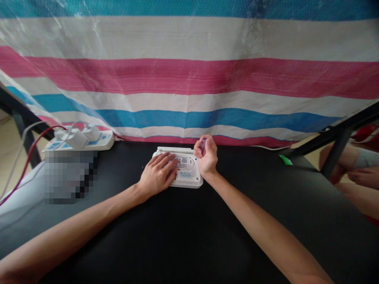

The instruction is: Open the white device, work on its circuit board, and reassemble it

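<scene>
A white router (pixel 194 179) lies underside up on the black table, its vents, labels and corner holes showing. Along its far edge runs a white bar (pixel 174 150), which looks like a folded antenna. My left hand (pixel 158 171) rests flat across the router's left half, fingers stretched out and covering part of the label. At the right edge of the router, my right hand (pixel 208 156) is closed in a fist round what looks like a screwdriver (pixel 203 144). Only a bit of its purple, see-through handle shows; the tip is hidden.
A white power strip (pixel 108 140) with plugs and cables stands at the back left, near a blurred-out dark object (pixel 69 177). A small green packet (pixel 286 159) lies on the right. Striped sheeting (pixel 189 79) hangs behind the black table (pixel 177 236). Another person's limbs (pixel 361 173) show far right.
</scene>
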`<state>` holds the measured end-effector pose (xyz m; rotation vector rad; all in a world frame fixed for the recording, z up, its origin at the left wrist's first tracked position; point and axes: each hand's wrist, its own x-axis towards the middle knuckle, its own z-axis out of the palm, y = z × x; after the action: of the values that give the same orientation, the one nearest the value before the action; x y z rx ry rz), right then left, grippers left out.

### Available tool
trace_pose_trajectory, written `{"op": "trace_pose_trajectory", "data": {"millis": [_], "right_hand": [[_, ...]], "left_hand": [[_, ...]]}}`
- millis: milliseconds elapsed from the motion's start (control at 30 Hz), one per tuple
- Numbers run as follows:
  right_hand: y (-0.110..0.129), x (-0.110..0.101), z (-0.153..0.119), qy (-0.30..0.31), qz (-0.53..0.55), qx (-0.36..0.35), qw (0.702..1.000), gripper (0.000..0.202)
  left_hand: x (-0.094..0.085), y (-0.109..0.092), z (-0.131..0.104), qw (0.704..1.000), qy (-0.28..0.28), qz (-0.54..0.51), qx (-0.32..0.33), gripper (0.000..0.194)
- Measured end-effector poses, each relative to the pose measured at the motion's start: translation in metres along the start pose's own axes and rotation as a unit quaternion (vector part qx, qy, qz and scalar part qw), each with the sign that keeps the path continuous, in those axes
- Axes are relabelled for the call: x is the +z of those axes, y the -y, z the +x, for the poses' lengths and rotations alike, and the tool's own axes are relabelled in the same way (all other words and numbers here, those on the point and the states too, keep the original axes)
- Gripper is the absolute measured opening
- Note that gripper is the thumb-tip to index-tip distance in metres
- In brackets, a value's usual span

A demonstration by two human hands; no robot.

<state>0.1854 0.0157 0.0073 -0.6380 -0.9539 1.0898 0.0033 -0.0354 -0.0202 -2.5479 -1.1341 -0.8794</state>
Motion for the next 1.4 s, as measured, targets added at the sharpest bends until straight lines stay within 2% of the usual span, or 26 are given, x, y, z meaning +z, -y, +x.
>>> {"op": "trace_pose_trajectory", "data": {"millis": [400, 667, 1100, 1200, 1267, 1333, 1400], "right_hand": [[0.004, -0.008, 0.007, 0.076, -0.005, 0.014, 0.997, 0.058], [0.010, -0.008, 0.012, 0.074, 0.017, 0.006, 0.997, 0.056], [0.036, 0.001, 0.012, 0.061, 0.046, 0.013, 0.997, 0.054], [0.045, 0.010, 0.006, 0.067, 0.082, 0.035, 0.994, 0.053], [0.053, 0.017, -0.001, 0.078, 0.108, 0.052, 0.990, 0.053], [0.062, 0.024, -0.009, 0.090, 0.125, 0.069, 0.986, 0.054], [0.069, 0.031, -0.017, 0.102, 0.138, 0.081, 0.982, 0.054]], "left_hand": [[0.000, 0.000, -0.001, 1.000, 0.005, -0.005, -0.010, 0.030], [-0.001, -0.001, 0.000, 1.000, 0.000, 0.003, -0.005, 0.030], [0.001, 0.002, -0.001, 1.000, 0.004, -0.009, -0.005, 0.031], [-0.003, 0.000, 0.002, 0.998, 0.012, -0.057, -0.028, 0.029], [-0.011, -0.005, 0.006, 0.990, 0.031, -0.127, -0.059, 0.030], [-0.020, -0.012, 0.011, 0.966, 0.056, -0.225, -0.110, 0.033], [-0.027, -0.020, 0.015, 0.925, 0.081, -0.323, -0.181, 0.032]]}}
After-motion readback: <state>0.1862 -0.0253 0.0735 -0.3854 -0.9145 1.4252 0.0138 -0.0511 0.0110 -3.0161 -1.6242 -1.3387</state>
